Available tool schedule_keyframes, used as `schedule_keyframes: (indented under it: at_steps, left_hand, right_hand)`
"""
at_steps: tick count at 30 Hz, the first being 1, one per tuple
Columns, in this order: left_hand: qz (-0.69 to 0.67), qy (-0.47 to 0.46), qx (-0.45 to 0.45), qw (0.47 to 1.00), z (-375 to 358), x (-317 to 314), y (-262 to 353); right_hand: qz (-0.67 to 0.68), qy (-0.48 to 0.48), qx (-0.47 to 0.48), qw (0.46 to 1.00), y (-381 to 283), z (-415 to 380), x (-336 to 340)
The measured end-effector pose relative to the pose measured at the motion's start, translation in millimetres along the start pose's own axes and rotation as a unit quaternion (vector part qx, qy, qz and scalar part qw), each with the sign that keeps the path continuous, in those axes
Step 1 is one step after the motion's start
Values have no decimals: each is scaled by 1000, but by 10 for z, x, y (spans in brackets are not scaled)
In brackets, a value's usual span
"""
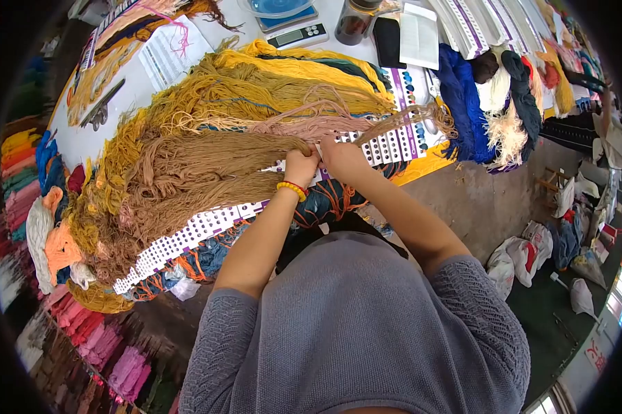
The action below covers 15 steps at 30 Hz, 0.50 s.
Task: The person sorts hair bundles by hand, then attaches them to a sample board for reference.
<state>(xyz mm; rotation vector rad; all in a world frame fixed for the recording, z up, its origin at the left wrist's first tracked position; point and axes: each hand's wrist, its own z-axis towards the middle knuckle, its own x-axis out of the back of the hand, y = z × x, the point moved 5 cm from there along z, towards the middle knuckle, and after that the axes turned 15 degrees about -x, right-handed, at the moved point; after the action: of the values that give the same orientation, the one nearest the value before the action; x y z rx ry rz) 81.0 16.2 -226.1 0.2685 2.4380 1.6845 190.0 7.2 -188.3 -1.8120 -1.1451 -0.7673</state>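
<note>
A thick hank of brown thread (pixel 207 163) stretches from the left to my hands at the middle of the table. My left hand (pixel 301 168) is closed round its right end. Right beside it, my right hand (pixel 343 160) is closed on a thinner run of brown thread (pixel 400 124), which trails off to the right. The fingertips of both hands are partly hidden. Under the threads lies a white card strip with punched holes (pixel 387 148) and a purple band. Dusty pink thread (pixel 318 125) lies just beyond my hands.
Yellow thread (pixel 311 61) and olive thread (pixel 221 86) are heaped behind the brown. A digital scale (pixel 298 36), a dark jar (pixel 356 24) and a black phone (pixel 387 43) stand at the back. Scissors (pixel 104 107) lie left; blue hanks (pixel 460 100) hang over the right edge.
</note>
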Motion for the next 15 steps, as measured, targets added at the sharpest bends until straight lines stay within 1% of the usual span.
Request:
schedule_keyframes:
  at_steps: [1,2,3,4,5,6,7,8,10,11,12,14,15]
  left_hand:
    - [9,-10,-12,1000,14,3,-7]
    - [18,-19,-25,999,29,-3,-12]
    - [18,-21,-26,999,31,-1,-31]
    - [143,-23,-51,988,29,31,45]
    - [266,-24,-75,961,26,53,110]
    - [332,-43,-69,940,60,130,83]
    - [397,-62,-61,914,87,248,47]
    - [399,6,-159,903,12,351,284]
    - [349,-41,-78,933,35,479,210]
    - [366,-45,-115,923,-11,453,315]
    - [367,-44,-114,922,-13,472,312]
    - [263,-73,-106,956,-12,439,272]
    - [263,-75,-106,956,-2,429,263]
  right_hand:
    - [0,0,-2,1000,29,26,-37]
    - [103,3,-18,995,75,58,-42]
    - [205,6,-33,978,126,76,-54]
    - [206,7,-33,978,116,50,-26]
    - [231,10,-55,971,146,11,8]
    - [256,12,-78,963,187,-22,42]
    - [242,-7,-99,965,213,-46,62]
    - [243,-7,-99,965,240,-59,64]
    - [249,-27,-102,963,271,-67,33]
    - [263,-23,-90,960,269,-54,-6]
    - [265,-24,-88,960,278,-40,-32]
    - [261,-31,-98,960,284,-45,-33]
    - [261,-31,-100,960,297,-47,-46]
